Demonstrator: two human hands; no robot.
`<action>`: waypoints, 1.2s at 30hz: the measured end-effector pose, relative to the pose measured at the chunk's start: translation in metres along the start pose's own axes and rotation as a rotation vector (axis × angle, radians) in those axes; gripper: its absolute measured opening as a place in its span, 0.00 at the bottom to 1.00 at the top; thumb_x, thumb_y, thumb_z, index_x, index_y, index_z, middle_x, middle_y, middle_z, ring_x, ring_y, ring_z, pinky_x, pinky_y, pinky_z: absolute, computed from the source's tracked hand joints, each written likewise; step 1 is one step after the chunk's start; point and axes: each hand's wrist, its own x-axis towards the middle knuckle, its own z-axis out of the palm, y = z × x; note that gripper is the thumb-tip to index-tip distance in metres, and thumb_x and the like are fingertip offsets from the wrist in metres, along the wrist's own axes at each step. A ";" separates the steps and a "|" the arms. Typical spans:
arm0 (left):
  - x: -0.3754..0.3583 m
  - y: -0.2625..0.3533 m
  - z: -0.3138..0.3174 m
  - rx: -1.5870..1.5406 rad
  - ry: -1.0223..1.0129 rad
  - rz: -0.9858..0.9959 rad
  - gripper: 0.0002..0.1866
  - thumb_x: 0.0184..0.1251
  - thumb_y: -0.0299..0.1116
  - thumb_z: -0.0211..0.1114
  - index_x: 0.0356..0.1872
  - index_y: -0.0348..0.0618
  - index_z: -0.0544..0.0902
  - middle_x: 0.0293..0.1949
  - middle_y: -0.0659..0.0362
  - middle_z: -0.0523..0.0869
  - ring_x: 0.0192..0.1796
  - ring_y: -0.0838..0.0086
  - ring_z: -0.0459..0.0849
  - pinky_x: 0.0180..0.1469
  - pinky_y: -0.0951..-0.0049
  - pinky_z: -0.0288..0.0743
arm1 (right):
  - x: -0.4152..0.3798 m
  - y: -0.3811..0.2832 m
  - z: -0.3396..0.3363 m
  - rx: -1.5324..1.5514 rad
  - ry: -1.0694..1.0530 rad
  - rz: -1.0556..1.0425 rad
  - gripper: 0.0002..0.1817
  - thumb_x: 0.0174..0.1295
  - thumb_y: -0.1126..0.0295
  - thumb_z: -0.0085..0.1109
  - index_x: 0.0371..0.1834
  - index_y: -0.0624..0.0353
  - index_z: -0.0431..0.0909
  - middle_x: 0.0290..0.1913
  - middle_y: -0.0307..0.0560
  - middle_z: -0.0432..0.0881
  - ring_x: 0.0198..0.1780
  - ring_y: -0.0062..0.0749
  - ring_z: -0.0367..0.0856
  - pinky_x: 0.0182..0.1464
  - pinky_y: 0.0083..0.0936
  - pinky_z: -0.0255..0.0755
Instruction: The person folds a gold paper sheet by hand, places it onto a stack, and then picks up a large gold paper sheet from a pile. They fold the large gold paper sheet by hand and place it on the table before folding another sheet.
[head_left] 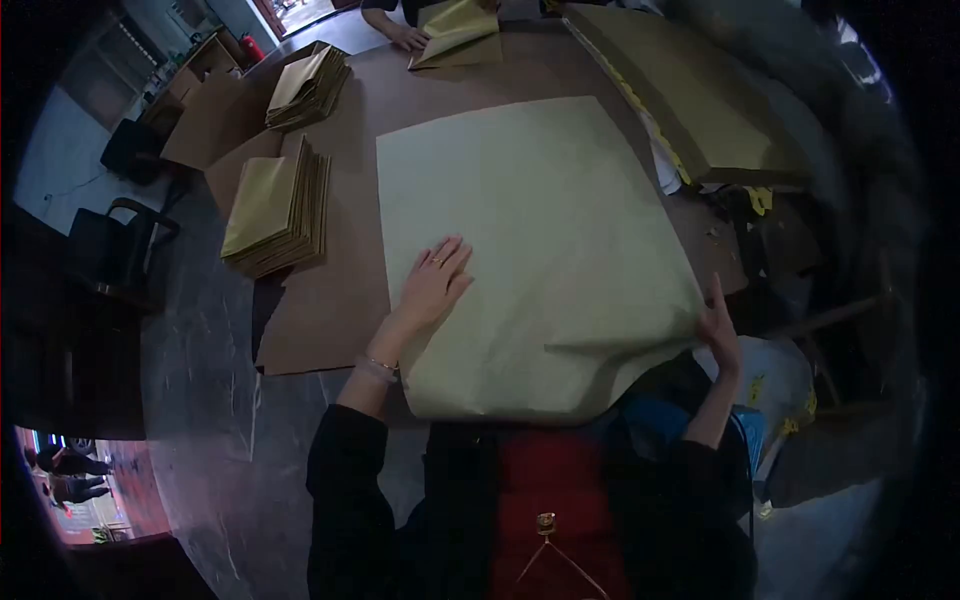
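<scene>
A large pale yellow sheet of paper (520, 220) lies before me on the brown-covered table. My left hand (435, 285) rests flat on its left part, fingers stretched out and slightly apart. At the sheet's right edge is my right hand (722, 335), pinching the near right corner, with one finger pointing up and away; part of the grip is hidden by the paper. Between my hands the near edge of the sheet lifts and buckles, hanging slightly over the table's front edge.
Two stacks of folded yellow paper, a near stack (270, 215) and a far stack (308, 88), stand on the left. A thick pile of large sheets (690, 90) is at the right. Across the table, another person's hand (408, 38) touches folded paper (460, 35).
</scene>
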 end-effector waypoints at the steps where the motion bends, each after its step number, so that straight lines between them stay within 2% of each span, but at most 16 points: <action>1: 0.000 0.000 0.001 0.001 0.006 -0.001 0.25 0.69 0.43 0.51 0.64 0.44 0.67 0.68 0.51 0.63 0.72 0.59 0.57 0.70 0.53 0.50 | -0.011 0.010 0.005 0.092 0.080 -0.053 0.43 0.63 0.61 0.60 0.76 0.51 0.43 0.56 0.41 0.74 0.30 0.19 0.65 0.31 0.20 0.61; 2: -0.002 -0.001 0.003 0.018 0.063 0.037 0.23 0.68 0.39 0.54 0.62 0.43 0.68 0.67 0.50 0.65 0.69 0.58 0.61 0.69 0.56 0.55 | -0.023 0.021 0.009 0.180 0.156 -0.114 0.44 0.61 0.61 0.62 0.75 0.52 0.44 0.55 0.40 0.75 0.26 0.17 0.64 0.27 0.20 0.60; 5: -0.025 0.004 -0.015 -0.114 0.003 0.084 0.22 0.66 0.33 0.57 0.61 0.43 0.70 0.65 0.51 0.68 0.67 0.58 0.65 0.66 0.60 0.62 | -0.039 0.040 -0.008 0.160 0.104 -0.044 0.42 0.57 0.62 0.67 0.72 0.57 0.54 0.64 0.46 0.70 0.54 0.33 0.76 0.51 0.29 0.73; 7: -0.059 -0.002 -0.028 -0.095 -0.090 0.071 0.22 0.63 0.29 0.59 0.60 0.44 0.71 0.65 0.53 0.69 0.66 0.59 0.67 0.64 0.62 0.65 | -0.035 0.044 -0.013 0.023 0.155 0.069 0.38 0.56 0.64 0.67 0.69 0.58 0.60 0.66 0.48 0.68 0.67 0.39 0.65 0.65 0.35 0.64; 8: -0.079 -0.008 -0.034 -0.103 -0.138 0.087 0.23 0.62 0.28 0.59 0.60 0.44 0.71 0.65 0.53 0.69 0.67 0.58 0.67 0.64 0.60 0.65 | -0.035 0.042 -0.014 0.054 0.157 0.074 0.31 0.57 0.65 0.66 0.64 0.61 0.69 0.62 0.48 0.72 0.61 0.37 0.72 0.61 0.33 0.67; 12: -0.137 0.007 -0.062 0.055 -0.281 0.123 0.26 0.59 0.26 0.59 0.61 0.47 0.70 0.66 0.55 0.66 0.68 0.59 0.64 0.66 0.56 0.61 | -0.036 0.040 -0.031 0.008 0.086 0.325 0.27 0.57 0.58 0.64 0.56 0.64 0.76 0.58 0.50 0.76 0.60 0.37 0.72 0.58 0.32 0.67; 15: -0.151 0.020 -0.061 0.163 -0.318 0.109 0.30 0.58 0.26 0.59 0.65 0.50 0.66 0.69 0.57 0.62 0.71 0.61 0.60 0.70 0.56 0.54 | -0.054 0.041 -0.023 0.180 0.162 0.184 0.29 0.55 0.56 0.65 0.56 0.63 0.76 0.54 0.48 0.79 0.56 0.36 0.74 0.56 0.33 0.67; 20: -0.162 -0.008 -0.009 0.529 -0.116 0.313 0.34 0.59 0.28 0.60 0.69 0.58 0.61 0.70 0.61 0.61 0.71 0.65 0.60 0.70 0.61 0.53 | -0.058 0.027 -0.013 -0.038 -0.009 0.133 0.25 0.55 0.57 0.65 0.52 0.63 0.79 0.50 0.47 0.80 0.54 0.35 0.75 0.55 0.34 0.68; 24: -0.145 -0.007 -0.002 0.479 0.119 0.299 0.28 0.64 0.31 0.52 0.67 0.58 0.65 0.68 0.63 0.65 0.70 0.67 0.63 0.69 0.63 0.58 | -0.045 0.007 -0.011 -0.041 -0.072 0.182 0.18 0.58 0.64 0.64 0.48 0.63 0.80 0.47 0.45 0.82 0.48 0.30 0.79 0.50 0.27 0.71; 28: -0.131 0.001 -0.029 0.125 -0.064 0.238 0.24 0.61 0.26 0.54 0.61 0.53 0.74 0.64 0.63 0.72 0.66 0.66 0.69 0.67 0.63 0.61 | -0.038 -0.001 -0.016 0.175 0.010 0.164 0.15 0.58 0.65 0.65 0.44 0.64 0.81 0.42 0.45 0.83 0.42 0.27 0.81 0.46 0.25 0.74; 30: -0.121 0.003 -0.046 -0.333 -0.152 0.102 0.21 0.60 0.24 0.60 0.56 0.49 0.78 0.60 0.61 0.77 0.66 0.65 0.70 0.66 0.62 0.63 | -0.033 -0.006 -0.014 0.233 0.045 0.184 0.16 0.58 0.64 0.65 0.44 0.64 0.81 0.42 0.45 0.83 0.41 0.28 0.81 0.46 0.26 0.74; 32: -0.113 -0.004 -0.062 -0.463 -0.161 -0.019 0.17 0.63 0.25 0.54 0.53 0.44 0.80 0.55 0.58 0.81 0.62 0.68 0.75 0.63 0.68 0.66 | -0.020 -0.013 -0.008 0.591 -0.018 -0.090 0.16 0.59 0.64 0.63 0.44 0.65 0.80 0.41 0.47 0.83 0.41 0.32 0.82 0.47 0.27 0.75; 33: -0.108 -0.020 -0.070 -0.637 -0.291 -0.120 0.16 0.63 0.26 0.55 0.52 0.42 0.80 0.52 0.58 0.82 0.58 0.70 0.77 0.60 0.70 0.69 | -0.007 -0.016 -0.007 0.589 -0.017 -0.097 0.16 0.59 0.64 0.63 0.44 0.65 0.80 0.41 0.47 0.83 0.41 0.32 0.82 0.47 0.27 0.75; 34: -0.101 -0.031 -0.075 -0.809 -0.421 -0.223 0.15 0.64 0.26 0.55 0.50 0.40 0.81 0.49 0.57 0.84 0.55 0.72 0.79 0.57 0.72 0.71 | 0.014 -0.019 -0.008 0.113 0.258 -0.091 0.17 0.62 0.63 0.59 0.47 0.65 0.78 0.46 0.49 0.81 0.47 0.36 0.80 0.51 0.31 0.74; 35: -0.087 -0.029 -0.084 -0.915 -0.409 -0.223 0.15 0.62 0.28 0.59 0.49 0.35 0.80 0.45 0.58 0.85 0.48 0.75 0.80 0.51 0.73 0.74 | 0.037 -0.020 -0.012 -0.033 0.382 -0.096 0.17 0.63 0.63 0.56 0.49 0.65 0.76 0.47 0.49 0.81 0.46 0.36 0.80 0.49 0.31 0.75; 36: -0.078 -0.032 -0.084 -0.913 -0.402 -0.219 0.15 0.62 0.28 0.59 0.49 0.35 0.80 0.45 0.58 0.85 0.48 0.75 0.80 0.51 0.73 0.74 | 0.064 -0.016 -0.022 0.102 0.352 -0.113 0.18 0.65 0.63 0.53 0.52 0.64 0.74 0.47 0.50 0.81 0.45 0.36 0.80 0.47 0.31 0.76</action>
